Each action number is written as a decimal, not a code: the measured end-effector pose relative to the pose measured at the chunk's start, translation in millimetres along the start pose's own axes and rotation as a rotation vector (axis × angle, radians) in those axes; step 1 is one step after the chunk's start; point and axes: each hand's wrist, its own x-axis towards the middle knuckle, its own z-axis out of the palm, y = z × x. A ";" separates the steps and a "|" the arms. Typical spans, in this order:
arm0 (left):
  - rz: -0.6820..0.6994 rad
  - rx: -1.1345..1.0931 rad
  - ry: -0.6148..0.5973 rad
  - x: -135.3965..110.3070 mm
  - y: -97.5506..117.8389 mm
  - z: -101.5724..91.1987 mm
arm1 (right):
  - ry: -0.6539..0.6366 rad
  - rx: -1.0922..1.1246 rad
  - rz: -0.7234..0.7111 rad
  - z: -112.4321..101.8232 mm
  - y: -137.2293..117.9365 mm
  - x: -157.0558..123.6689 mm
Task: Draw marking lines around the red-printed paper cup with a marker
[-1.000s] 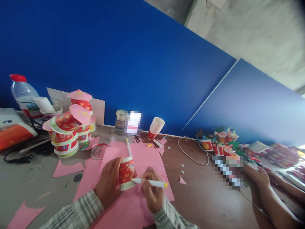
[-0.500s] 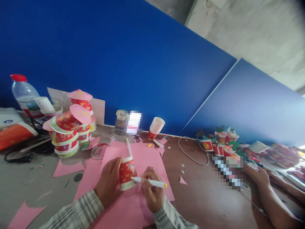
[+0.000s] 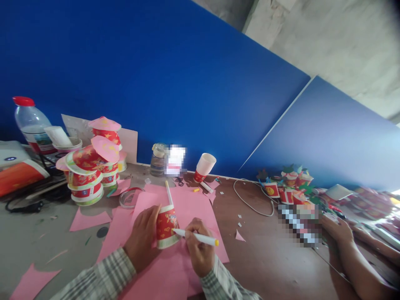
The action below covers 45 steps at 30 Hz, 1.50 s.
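My left hand (image 3: 142, 239) is wrapped round a red paper cup (image 3: 166, 227) that stands upside down on a pink paper sheet (image 3: 190, 204). A thin white stick (image 3: 168, 193) pokes up from the top of the cup. My right hand (image 3: 198, 250) grips a white marker with a yellow end (image 3: 196, 237), its tip touching the cup's right side near the rim.
A stack of red paper cups with pink lids (image 3: 90, 166) and a red-capped water bottle (image 3: 31, 125) stand at the left. A tape roll (image 3: 128, 198), glass jar (image 3: 158, 159), tilted white cup (image 3: 204, 166) and white cable (image 3: 250, 200) lie behind. Another person's arm (image 3: 353, 254) rests at right.
The marker's tip has crept slightly upward along the cup's right side. My left hand and the cup have stayed put.
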 end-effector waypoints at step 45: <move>-0.040 0.009 -0.026 1.5 -0.6 -0.2 | -0.021 0.041 0.060 -6.0 1.9 1.9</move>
